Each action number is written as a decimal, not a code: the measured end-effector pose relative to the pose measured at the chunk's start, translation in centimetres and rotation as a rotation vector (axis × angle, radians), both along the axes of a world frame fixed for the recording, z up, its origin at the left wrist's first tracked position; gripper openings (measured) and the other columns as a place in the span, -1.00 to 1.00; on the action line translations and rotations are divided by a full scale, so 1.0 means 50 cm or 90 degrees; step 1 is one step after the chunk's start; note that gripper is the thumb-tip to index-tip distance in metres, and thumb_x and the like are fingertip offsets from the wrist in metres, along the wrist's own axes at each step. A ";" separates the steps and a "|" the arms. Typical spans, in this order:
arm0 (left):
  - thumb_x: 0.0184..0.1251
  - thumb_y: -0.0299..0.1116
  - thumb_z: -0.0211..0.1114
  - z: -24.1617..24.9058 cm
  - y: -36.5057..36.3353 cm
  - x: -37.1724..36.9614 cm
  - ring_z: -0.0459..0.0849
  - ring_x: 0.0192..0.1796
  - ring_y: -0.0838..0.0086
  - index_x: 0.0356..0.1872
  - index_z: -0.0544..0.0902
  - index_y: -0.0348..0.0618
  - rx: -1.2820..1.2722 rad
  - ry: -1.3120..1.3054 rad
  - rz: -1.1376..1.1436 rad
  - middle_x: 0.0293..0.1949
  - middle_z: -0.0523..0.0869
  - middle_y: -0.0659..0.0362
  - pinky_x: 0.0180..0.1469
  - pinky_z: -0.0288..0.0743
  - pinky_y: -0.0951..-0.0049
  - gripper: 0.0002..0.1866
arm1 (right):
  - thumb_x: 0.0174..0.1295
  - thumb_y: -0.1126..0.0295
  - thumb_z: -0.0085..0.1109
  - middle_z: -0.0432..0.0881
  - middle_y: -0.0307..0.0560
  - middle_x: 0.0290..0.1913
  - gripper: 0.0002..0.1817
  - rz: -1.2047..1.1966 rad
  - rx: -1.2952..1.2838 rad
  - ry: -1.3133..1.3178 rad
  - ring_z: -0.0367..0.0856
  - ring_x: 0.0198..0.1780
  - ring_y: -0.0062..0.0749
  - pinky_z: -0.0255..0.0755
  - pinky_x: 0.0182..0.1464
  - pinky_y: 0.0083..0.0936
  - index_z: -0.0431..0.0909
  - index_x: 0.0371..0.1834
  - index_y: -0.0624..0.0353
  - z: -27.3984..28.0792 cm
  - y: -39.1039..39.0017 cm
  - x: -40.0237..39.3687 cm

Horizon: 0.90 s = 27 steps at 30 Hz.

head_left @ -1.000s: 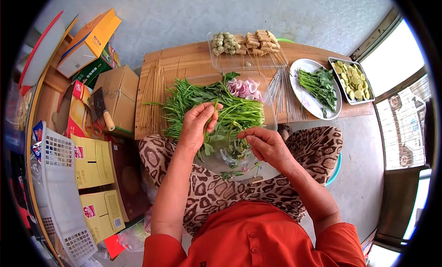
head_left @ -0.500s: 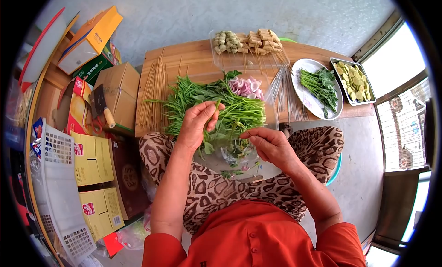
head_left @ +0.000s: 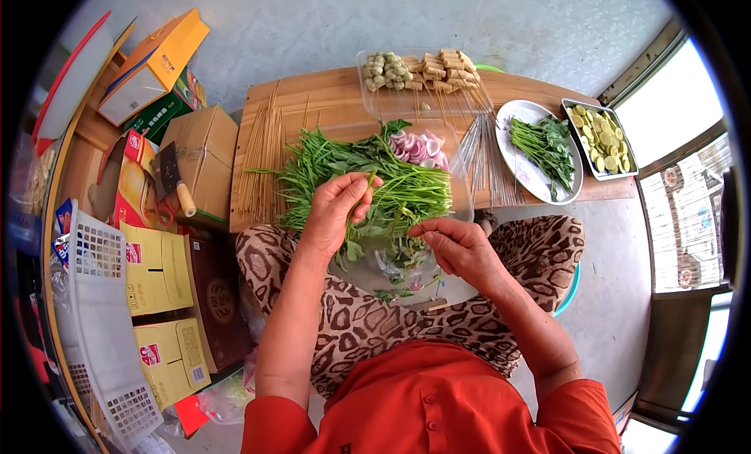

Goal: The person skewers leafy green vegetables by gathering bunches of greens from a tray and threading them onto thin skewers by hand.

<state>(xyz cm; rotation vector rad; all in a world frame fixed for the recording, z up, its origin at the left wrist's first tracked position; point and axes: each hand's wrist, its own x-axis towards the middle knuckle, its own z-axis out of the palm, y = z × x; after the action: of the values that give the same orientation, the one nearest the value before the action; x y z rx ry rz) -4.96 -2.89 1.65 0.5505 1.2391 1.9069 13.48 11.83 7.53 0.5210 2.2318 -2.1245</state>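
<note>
My left hand (head_left: 340, 207) is closed around a green stem (head_left: 371, 176) whose leaves hang below the fingers. To its right, my right hand (head_left: 458, 249) is pinched, and something thin and dark shows at its fingertips, too small to make out. Both hands are over the near edge of a clear tray holding long green vegetables (head_left: 352, 168) and sliced purple onion (head_left: 419, 149). Loose leaves (head_left: 403, 254) lie below, between the hands. Thin wooden skewers (head_left: 262, 168) are spread at the tray's left, and metal skewers (head_left: 479, 153) at its right.
Behind is a tray with skewered rolls (head_left: 447, 70) and green bundles (head_left: 385, 70). At the right are a white oval plate (head_left: 510, 168) of greens and a metal tray (head_left: 601, 174) of green slices. A cleaver (head_left: 167, 171) lies by cardboard boxes (head_left: 205, 153) at the left.
</note>
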 end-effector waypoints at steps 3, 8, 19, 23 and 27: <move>0.45 -0.24 0.16 -0.003 -0.001 -0.001 0.34 -0.52 0.68 -0.11 0.62 -0.28 0.003 -0.003 -0.004 -0.49 0.51 0.35 -0.50 0.18 0.65 -0.72 | 0.40 0.45 -0.04 0.34 -0.36 -0.66 -0.76 0.001 -0.001 -0.006 0.27 -0.63 -0.75 0.20 -0.56 -0.70 0.59 -0.03 0.28 0.001 -0.001 0.001; 0.45 -0.24 0.16 -0.001 -0.001 -0.001 0.34 -0.52 0.68 -0.11 0.62 -0.28 0.007 -0.003 -0.005 -0.48 0.50 0.35 -0.49 0.18 0.66 -0.72 | 0.39 0.44 -0.03 0.35 -0.37 -0.66 -0.76 0.002 0.006 -0.009 0.27 -0.63 -0.75 0.20 -0.56 -0.71 0.60 -0.03 0.27 0.002 -0.001 0.003; 0.44 -0.21 0.17 0.004 -0.002 0.001 0.33 -0.52 0.68 -0.11 0.61 -0.27 0.005 0.024 -0.029 -0.49 0.48 0.36 -0.49 0.18 0.65 -0.71 | 0.40 0.43 -0.03 0.36 -0.36 -0.65 -0.76 0.003 0.006 -0.011 0.27 -0.62 -0.76 0.20 -0.56 -0.71 0.60 -0.02 0.27 0.004 -0.002 0.003; 0.44 -0.21 0.17 0.003 -0.004 0.000 0.32 -0.53 0.68 -0.12 0.61 -0.27 0.005 0.016 -0.029 -0.50 0.48 0.36 -0.49 0.18 0.65 -0.71 | 0.40 0.44 -0.04 0.35 -0.37 -0.65 -0.76 0.007 0.018 -0.013 0.26 -0.62 -0.76 0.20 -0.56 -0.72 0.59 -0.02 0.27 0.014 -0.002 0.004; 0.44 -0.21 0.17 0.004 -0.006 -0.002 0.32 -0.53 0.69 -0.12 0.61 -0.28 0.004 0.007 -0.019 -0.50 0.48 0.36 -0.49 0.17 0.65 -0.71 | 0.40 0.44 -0.04 0.34 -0.36 -0.65 -0.76 0.007 0.016 -0.015 0.25 -0.62 -0.76 0.20 -0.55 -0.71 0.59 -0.02 0.28 0.019 -0.002 0.007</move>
<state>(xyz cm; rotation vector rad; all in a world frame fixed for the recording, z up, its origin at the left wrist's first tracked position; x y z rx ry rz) -5.08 -3.19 1.87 0.5806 1.2263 1.8862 13.83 11.73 8.45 0.5306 2.2452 -2.0768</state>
